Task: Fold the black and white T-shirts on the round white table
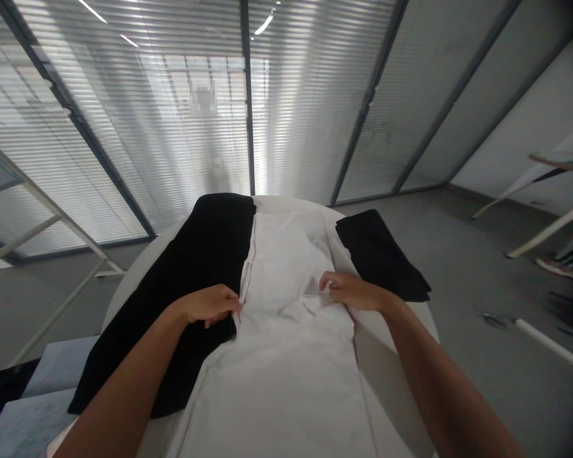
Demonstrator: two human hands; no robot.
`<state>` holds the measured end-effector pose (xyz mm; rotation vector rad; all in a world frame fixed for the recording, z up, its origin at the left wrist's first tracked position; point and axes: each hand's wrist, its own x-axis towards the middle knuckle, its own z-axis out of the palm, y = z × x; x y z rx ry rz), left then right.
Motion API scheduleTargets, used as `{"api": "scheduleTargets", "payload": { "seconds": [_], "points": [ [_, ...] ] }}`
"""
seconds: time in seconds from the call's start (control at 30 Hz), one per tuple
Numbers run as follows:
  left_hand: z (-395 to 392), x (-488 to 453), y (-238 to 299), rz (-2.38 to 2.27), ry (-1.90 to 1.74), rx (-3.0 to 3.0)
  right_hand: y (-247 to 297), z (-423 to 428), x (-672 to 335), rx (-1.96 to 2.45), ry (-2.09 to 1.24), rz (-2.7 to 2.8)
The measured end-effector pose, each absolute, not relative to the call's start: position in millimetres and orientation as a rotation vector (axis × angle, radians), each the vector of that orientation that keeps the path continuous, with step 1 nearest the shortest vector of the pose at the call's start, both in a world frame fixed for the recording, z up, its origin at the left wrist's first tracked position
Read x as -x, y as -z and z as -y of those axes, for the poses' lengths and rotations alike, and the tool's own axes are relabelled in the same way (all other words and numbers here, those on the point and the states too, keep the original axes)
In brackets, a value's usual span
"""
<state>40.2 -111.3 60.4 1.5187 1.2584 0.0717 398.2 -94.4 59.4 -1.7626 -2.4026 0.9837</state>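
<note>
A long white garment lies spread along the middle of a round white table, wrinkled across its centre; its exact kind is unclear. My left hand pinches its left edge, fingers closed on the cloth. On the opposite side, my right hand has its fingers curled and gripping the fabric near the right edge. Black folded cloth, possibly trousers, lies flat beneath and beside my left hand. A smaller folded black cloth rests beyond my right forearm.
The round white table has its far edge near a glass partition with blinds. A white metal frame stands left. Grey-blue padded pieces are at lower left. At right are a table leg and a white pole.
</note>
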Motion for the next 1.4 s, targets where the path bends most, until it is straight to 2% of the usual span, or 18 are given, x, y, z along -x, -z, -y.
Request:
{"api": "scheduleTargets", "payload": {
  "seconds": [0.13,0.2,0.33,0.5,0.7,0.9,1.13,1.2,1.33,1.4],
  "points": [
    [106,-45,-49,-1.551,-0.322,-1.485,-56,95,-391,2.077,-0.482,2.287],
    [104,-53,-41,-1.650,-0.410,-1.512,-51,94,-386,2.163,-0.355,2.255],
    [107,-57,-38,-1.621,-0.382,-1.668,-49,92,-387,2.052,-0.404,2.327],
    [109,-39,-52,-1.374,-0.162,-1.618,-54,94,-398,1.930,-0.721,2.367],
    [105,-51,-40,-1.624,-0.415,-1.557,-48,94,-389,2.107,-0.388,2.272],
    [106,-46,-45,-1.475,-0.265,-1.579,-53,94,-393,2.002,-0.610,2.372],
    [98,-58,-37,-1.755,-0.473,-1.516,-45,99,-381,2.171,-0.119,2.208],
    [98,-61,-35,-1.764,-0.478,-1.571,-42,97,-381,2.141,-0.143,2.277],
    [100,-55,-41,-1.647,-0.367,-1.582,-46,96,-383,2.104,-0.396,2.353],
    [98,-53,-43,-1.626,-0.332,-1.565,-48,97,-379,2.165,-0.363,2.321]
  ]
}}
